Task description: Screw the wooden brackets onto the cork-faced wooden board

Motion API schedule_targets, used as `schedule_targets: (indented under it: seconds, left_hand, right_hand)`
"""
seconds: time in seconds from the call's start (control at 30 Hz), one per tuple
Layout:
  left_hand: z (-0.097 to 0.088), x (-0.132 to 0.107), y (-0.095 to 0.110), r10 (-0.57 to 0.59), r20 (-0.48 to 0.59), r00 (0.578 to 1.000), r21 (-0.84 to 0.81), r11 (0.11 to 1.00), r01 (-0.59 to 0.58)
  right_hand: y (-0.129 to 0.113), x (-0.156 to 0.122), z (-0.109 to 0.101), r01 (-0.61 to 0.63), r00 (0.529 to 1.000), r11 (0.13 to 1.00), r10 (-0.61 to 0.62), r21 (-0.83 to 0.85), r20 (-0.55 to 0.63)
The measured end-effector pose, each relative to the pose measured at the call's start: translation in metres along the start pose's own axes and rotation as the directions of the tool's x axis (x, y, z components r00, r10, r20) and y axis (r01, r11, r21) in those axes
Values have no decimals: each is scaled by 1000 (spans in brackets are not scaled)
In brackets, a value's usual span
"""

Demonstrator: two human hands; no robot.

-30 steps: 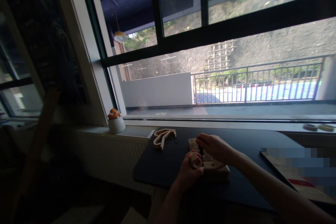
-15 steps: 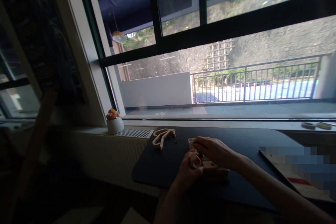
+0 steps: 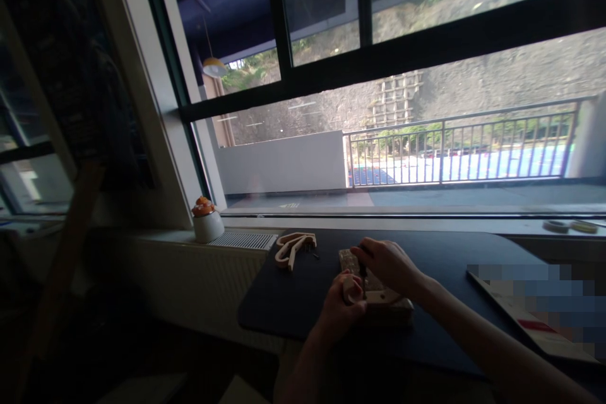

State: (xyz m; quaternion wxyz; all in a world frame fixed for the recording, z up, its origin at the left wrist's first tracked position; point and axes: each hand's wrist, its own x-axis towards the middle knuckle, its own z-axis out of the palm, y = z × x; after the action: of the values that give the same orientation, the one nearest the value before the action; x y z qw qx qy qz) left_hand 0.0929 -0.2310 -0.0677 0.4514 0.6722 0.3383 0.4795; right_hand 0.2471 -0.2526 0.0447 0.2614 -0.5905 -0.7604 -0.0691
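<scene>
A pale wooden assembly (image 3: 384,305) lies on a dark mat (image 3: 293,297) in front of me. My left hand (image 3: 341,308) is closed on a small round wooden piece (image 3: 351,290) at the assembly's left end. My right hand (image 3: 387,264) is closed round a thin dark tool (image 3: 363,279) that stands upright on that piece. Most of the tool is hidden by my fingers.
A curved wooden cut-out (image 3: 293,245) lies at the mat's far left, with small dark bits beside it. A white pot with an orange top (image 3: 206,219) stands on the sill by a radiator grille (image 3: 243,240). A flat board (image 3: 525,319) lies at right.
My right hand has lifted and shifted slightly over the tool. The left hand stays on the round piece. The view has shifted a little.
</scene>
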Motion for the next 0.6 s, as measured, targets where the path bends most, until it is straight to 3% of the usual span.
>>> schedule_targets:
  seconds: [0.13, 0.43, 0.6]
  left_hand:
    - [0, 1, -4, -4, 11, 1000, 19, 1000, 4]
    - [1, -1, 5, -40, -1, 999, -37, 999, 40]
    - [3, -2, 10, -60, -9, 998, -65, 996, 59]
  right_hand:
    - [4, -2, 1, -55, 998, 995, 52, -81, -38]
    - [-8, -3, -2, 192, 981, 969, -185, -159, 55]
    - [-15, 2, 9, 137, 990, 951, -124, -275, 65]
